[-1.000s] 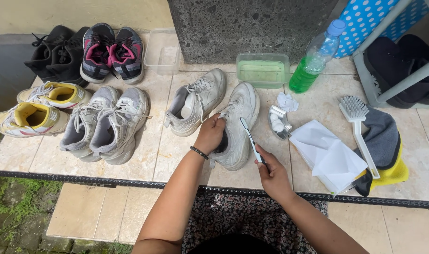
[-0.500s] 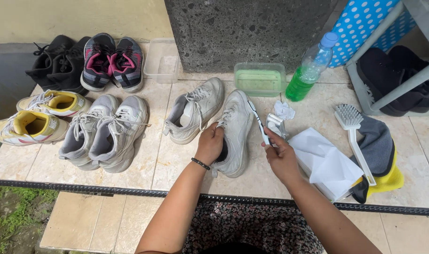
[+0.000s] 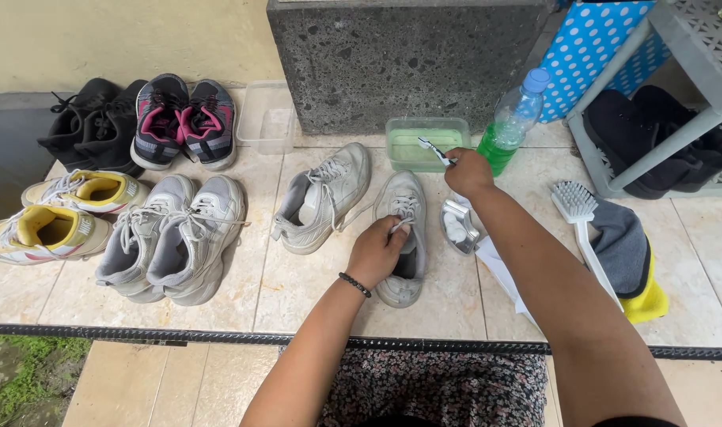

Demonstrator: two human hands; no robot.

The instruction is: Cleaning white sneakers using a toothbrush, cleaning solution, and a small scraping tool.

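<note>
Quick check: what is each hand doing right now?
Left hand: closed, gripping the grey sneaker.
Right hand: closed on a toothbrush over the green tub.

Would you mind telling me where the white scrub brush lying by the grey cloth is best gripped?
Probably the white scrub brush is best taken by its long thin handle, around the middle, coming from above on its left side. The bristle head lies at the far end, and the grey cloth crowds the handle's right, while the left is bare tile.
</note>
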